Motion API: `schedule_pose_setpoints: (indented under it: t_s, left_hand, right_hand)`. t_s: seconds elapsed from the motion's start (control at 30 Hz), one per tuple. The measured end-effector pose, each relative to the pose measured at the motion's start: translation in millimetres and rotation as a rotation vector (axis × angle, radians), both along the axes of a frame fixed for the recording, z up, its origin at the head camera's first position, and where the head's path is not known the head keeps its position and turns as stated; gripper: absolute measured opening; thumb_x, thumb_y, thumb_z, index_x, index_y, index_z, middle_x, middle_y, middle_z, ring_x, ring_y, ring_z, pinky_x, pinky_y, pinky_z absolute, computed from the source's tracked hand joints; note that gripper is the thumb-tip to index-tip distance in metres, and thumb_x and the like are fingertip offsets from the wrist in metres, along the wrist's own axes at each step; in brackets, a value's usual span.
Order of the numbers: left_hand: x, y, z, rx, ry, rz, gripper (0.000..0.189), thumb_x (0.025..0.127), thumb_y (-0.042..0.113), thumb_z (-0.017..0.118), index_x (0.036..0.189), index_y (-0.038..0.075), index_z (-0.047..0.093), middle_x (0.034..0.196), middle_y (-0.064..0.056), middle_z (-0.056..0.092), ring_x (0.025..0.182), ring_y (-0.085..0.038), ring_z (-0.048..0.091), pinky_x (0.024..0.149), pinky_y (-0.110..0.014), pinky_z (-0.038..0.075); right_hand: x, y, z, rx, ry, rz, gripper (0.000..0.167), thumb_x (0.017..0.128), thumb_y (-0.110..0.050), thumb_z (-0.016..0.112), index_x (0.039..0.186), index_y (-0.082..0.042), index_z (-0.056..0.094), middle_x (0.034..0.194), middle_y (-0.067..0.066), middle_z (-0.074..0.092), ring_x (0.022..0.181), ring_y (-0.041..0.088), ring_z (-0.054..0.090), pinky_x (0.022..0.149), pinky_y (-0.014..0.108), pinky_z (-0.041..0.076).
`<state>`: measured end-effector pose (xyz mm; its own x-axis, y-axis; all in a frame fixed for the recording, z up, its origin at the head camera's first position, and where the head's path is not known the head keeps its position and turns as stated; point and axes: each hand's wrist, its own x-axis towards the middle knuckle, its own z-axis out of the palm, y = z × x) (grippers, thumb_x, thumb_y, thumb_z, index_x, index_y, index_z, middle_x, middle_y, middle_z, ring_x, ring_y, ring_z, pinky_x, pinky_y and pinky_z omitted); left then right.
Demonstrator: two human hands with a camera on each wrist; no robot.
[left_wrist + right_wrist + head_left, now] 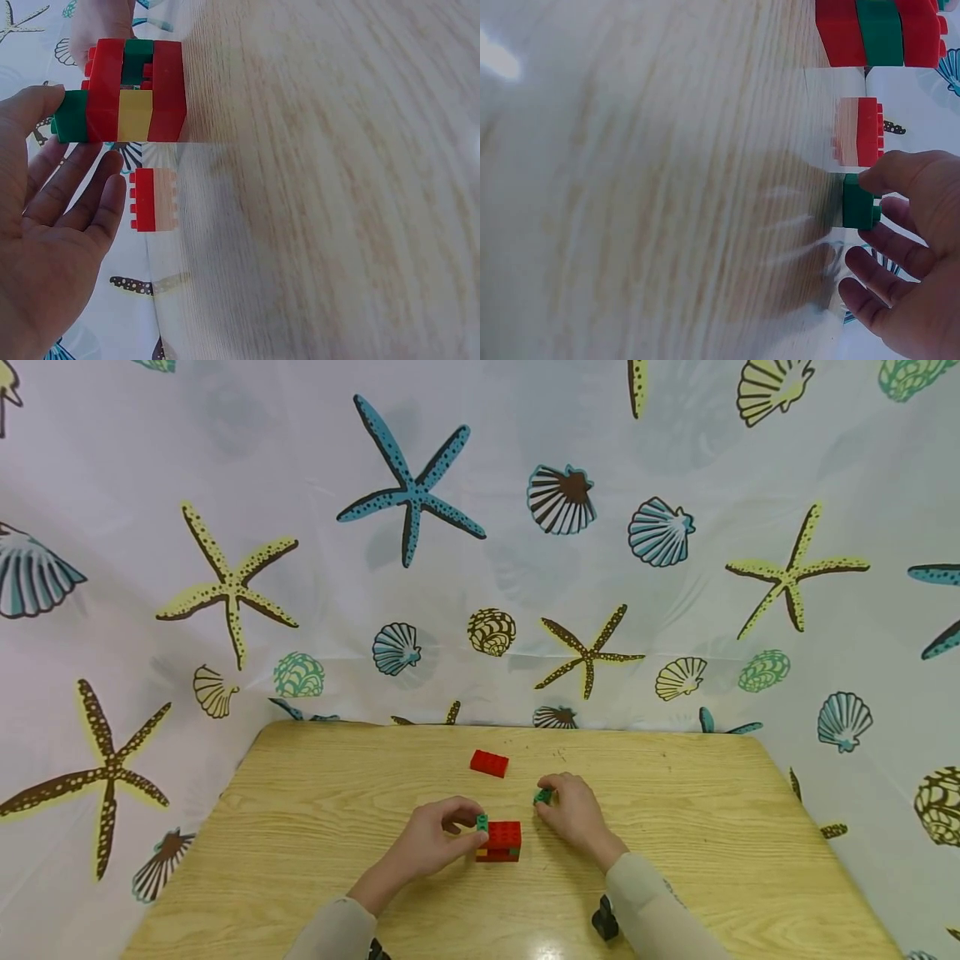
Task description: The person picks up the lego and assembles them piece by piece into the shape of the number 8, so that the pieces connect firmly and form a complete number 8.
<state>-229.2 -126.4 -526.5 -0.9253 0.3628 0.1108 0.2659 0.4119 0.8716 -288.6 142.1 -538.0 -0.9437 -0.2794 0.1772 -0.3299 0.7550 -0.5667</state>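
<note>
A small stack of toy building bricks (506, 835) stands on the table, with red bricks above and below a layer holding yellow (136, 114) and green ones. My left hand (435, 839) pinches a small green brick (73, 116) at the left end of the stack's top, between thumb and index finger. To the right of the stack, my right hand (576, 814) has thumb and fingertips on another small green brick (857, 201), low at the tabletop. The other fingers of the right hand spread loosely beside it.
Behind the stack lies a loose red brick (489, 763), studs up. The glossy wooden table (360, 768) reflects the bricks. A white cloth (480, 568) with starfish and shells hangs around its far edge and sides. A black wrist device (604, 920) sits by the right sleeve.
</note>
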Motion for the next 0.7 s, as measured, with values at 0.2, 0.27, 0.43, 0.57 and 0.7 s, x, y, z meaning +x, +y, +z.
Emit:
schedule_pose_setpoints:
  t_s: [0.2,0.27,0.43,0.57,0.7]
  left_hand:
    - [0.3,0.3,0.0,0.000,-0.003,0.003,0.030,0.098,0.033,0.077,0.122,0.014,0.072,0.117,0.000,0.075,0.110,-0.020,0.072,0.088,-0.028,0.057]
    - [0.5,0.1,0.5,-0.001,-0.001,0.004,0.031,0.098,0.033,0.077,0.122,0.014,0.072,0.118,0.000,0.075,0.110,-0.021,0.072,0.088,-0.028,0.057]
    - [0.7,0.0,1.3,-0.005,-0.003,0.004,0.031,0.098,0.033,0.077,0.122,0.013,0.072,0.118,-0.001,0.075,0.110,-0.021,0.072,0.087,-0.027,0.058]
    - [0.5,0.3,1.7,-0.009,-0.004,0.005,0.033,0.098,0.032,0.077,0.123,0.011,0.072,0.118,-0.001,0.075,0.110,-0.021,0.072,0.087,-0.027,0.057]
    - [0.5,0.8,2.3,-0.010,-0.007,0.007,0.032,0.098,0.031,0.077,0.123,0.011,0.072,0.117,-0.001,0.075,0.110,-0.021,0.072,0.088,-0.028,0.057]
  right_hand:
    - [-1.3,1.5,-0.2,-0.005,0.001,0.007,0.028,0.092,-0.007,0.076,0.119,0.001,0.073,0.120,0.017,0.074,0.114,0.037,0.066,0.103,0.053,0.054]
    - [-1.5,2.1,-0.6,-0.006,0.007,0.015,0.028,0.092,-0.006,0.076,0.118,0.001,0.073,0.120,0.017,0.074,0.115,0.038,0.066,0.107,0.054,0.052]
    - [0.2,3.1,0.9,-0.014,0.019,0.037,0.027,0.090,-0.003,0.074,0.117,0.001,0.074,0.119,0.019,0.074,0.113,0.038,0.068,0.110,0.055,0.049]
    - [4.7,3.1,6.4,-0.041,-0.021,0.046,0.030,0.090,-0.003,0.074,0.120,0.000,0.074,0.121,0.015,0.073,0.109,0.034,0.066,0.100,0.052,0.054]
    - [10.6,2.7,15.8,-0.076,-0.063,0.055,0.032,0.091,-0.004,0.074,0.123,-0.002,0.073,0.124,0.012,0.072,0.112,0.032,0.064,0.097,0.050,0.054]
